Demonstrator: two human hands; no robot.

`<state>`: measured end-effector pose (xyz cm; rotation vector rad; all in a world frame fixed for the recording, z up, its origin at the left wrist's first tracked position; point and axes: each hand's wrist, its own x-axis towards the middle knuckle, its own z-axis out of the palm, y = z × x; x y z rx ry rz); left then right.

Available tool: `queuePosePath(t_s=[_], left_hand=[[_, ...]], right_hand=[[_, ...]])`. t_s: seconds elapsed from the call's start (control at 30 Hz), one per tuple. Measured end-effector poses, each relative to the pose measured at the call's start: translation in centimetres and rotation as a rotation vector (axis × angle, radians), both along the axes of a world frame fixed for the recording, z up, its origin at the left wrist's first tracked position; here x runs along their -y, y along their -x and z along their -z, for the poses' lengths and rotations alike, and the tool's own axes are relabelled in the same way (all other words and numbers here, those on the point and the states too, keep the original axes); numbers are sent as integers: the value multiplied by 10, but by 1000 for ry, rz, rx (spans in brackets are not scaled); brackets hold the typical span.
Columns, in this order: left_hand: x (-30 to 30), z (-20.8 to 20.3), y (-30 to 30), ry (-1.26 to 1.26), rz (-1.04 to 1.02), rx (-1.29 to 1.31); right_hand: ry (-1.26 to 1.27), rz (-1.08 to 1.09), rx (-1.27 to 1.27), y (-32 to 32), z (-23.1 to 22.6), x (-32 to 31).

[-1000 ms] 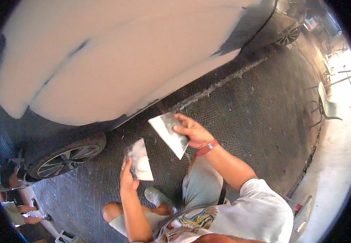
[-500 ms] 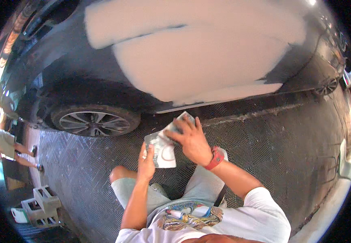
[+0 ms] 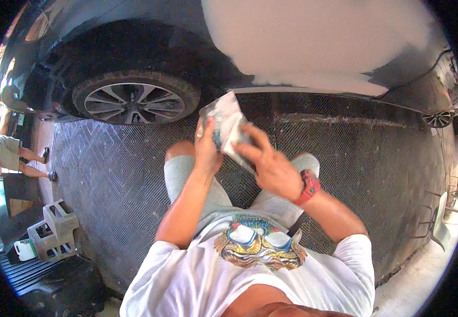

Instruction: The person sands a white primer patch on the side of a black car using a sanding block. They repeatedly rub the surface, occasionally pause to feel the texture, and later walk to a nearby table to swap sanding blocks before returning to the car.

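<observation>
The two grey sheets (image 3: 228, 127), held apart a second ago, are now brought together in front of the knees, overlapped and pinched between the left hand (image 3: 208, 148) and the right hand (image 3: 271, 166). The car wheel (image 3: 134, 100) is now seen far left, directly beyond the hands, and the pale sanded panel (image 3: 313, 42) is shifted to the far right.

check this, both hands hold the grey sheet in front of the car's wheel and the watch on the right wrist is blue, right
Not quite: the head view shows the watch is red, not blue. The rest stands: left hand and right hand hold the grey sheet before the wheel.
</observation>
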<state>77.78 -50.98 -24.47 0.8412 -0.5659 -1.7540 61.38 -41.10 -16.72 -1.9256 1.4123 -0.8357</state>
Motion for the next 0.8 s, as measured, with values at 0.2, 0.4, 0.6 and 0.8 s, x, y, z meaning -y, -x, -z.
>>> queuePosePath(t_s=[0.2, 0.4, 0.6, 0.8], left_hand=[[16, 1, -8, 185, -39, 145], [12, -26, -23, 407, -18, 796], [27, 29, -62, 80, -210, 244], [15, 64, -126, -195, 107, 154]], right_hand=[[192, 166, -723, 48, 19, 20], [332, 297, -591, -7, -10, 8], [132, 181, -537, -25, 48, -5], [-76, 594, 1420, 53, 34, 24]])
